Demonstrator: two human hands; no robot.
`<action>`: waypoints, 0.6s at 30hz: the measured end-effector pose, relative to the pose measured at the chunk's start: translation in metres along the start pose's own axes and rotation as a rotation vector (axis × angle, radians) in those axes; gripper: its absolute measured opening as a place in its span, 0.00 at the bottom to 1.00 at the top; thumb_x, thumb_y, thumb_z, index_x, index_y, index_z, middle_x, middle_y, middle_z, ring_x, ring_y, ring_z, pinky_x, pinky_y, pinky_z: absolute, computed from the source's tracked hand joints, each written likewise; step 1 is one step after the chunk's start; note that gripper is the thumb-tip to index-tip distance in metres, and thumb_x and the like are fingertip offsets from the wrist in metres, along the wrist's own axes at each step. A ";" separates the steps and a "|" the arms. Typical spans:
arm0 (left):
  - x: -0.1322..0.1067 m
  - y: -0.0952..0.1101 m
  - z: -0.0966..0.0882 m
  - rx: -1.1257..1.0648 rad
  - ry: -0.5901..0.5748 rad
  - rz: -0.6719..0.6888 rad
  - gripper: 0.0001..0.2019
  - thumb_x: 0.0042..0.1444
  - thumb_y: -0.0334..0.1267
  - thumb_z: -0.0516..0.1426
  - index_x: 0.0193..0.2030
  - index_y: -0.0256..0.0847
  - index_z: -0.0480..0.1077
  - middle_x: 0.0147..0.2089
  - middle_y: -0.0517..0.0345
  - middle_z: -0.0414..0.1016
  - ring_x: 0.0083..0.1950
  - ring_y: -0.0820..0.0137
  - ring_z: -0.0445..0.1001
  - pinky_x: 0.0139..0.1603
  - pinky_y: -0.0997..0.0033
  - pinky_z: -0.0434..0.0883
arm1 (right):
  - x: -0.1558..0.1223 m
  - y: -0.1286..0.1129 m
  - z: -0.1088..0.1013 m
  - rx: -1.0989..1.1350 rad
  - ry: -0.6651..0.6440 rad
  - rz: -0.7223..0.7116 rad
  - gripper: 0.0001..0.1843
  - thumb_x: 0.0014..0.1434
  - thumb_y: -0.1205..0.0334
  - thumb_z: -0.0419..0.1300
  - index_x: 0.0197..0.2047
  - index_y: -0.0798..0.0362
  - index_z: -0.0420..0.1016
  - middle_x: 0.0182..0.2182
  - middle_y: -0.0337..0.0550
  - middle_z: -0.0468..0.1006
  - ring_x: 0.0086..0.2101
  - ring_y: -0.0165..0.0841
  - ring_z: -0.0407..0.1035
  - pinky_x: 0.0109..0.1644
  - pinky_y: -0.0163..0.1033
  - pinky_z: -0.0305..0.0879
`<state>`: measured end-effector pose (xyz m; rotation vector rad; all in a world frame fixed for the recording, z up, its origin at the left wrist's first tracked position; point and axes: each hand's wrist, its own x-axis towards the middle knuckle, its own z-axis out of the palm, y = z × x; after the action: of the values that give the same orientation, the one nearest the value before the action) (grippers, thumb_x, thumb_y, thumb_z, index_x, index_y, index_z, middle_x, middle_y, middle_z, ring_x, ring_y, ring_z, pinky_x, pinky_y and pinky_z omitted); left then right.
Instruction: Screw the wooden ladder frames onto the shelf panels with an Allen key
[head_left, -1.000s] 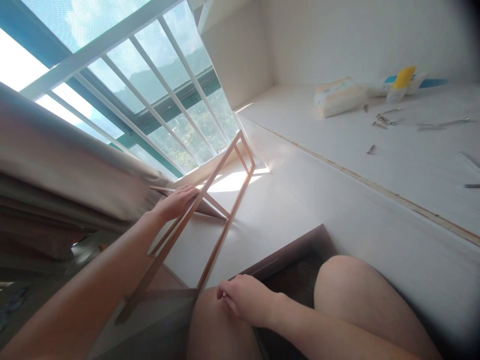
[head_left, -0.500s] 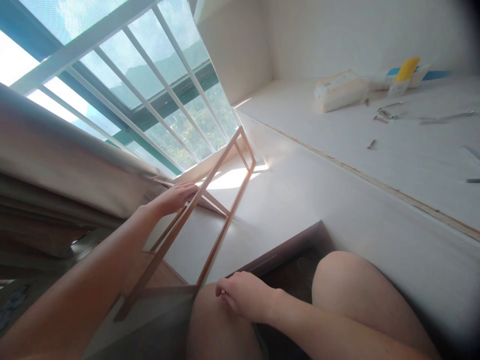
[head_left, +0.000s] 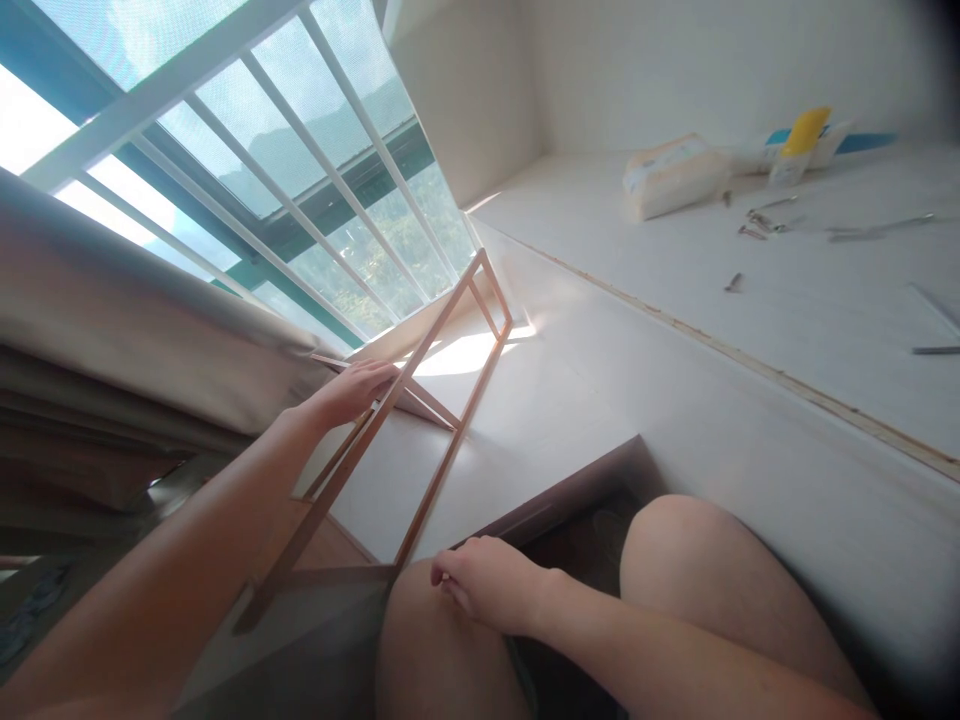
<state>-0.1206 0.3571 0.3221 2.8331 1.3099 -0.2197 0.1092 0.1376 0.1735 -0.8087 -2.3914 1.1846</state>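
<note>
At the far left a folded beige curtain (head_left: 135,330) lies bunched under the barred window (head_left: 300,180), and the left hand (head_left: 352,390) rests its fingers, nearly flat, on the upper rail of a thin wooden frame (head_left: 420,420), apparently steadying it where it leans tilted over the white ledge (head_left: 570,400). Nearer, the right hand (head_left: 487,585) sits loosely curled on the knee just beside the frame's near corner; whether it pinches anything cannot be told. Far right, a pale packet (head_left: 671,175), a yellow-capped bottle (head_left: 799,140) and scattered screws (head_left: 757,225) lie well apart.
</note>
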 end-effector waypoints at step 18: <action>-0.002 0.046 -0.005 -0.098 -0.058 -0.360 0.19 0.63 0.55 0.44 0.44 0.47 0.68 0.54 0.54 0.70 0.59 0.53 0.62 0.57 0.46 0.60 | -0.004 -0.003 -0.007 -0.035 -0.023 -0.030 0.15 0.62 0.63 0.52 0.48 0.50 0.77 0.39 0.48 0.82 0.38 0.41 0.76 0.41 0.41 0.66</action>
<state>-0.0868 0.3257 0.3252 2.4730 1.7561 -0.2299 0.1152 0.1383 0.1796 -0.7721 -2.4404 1.1491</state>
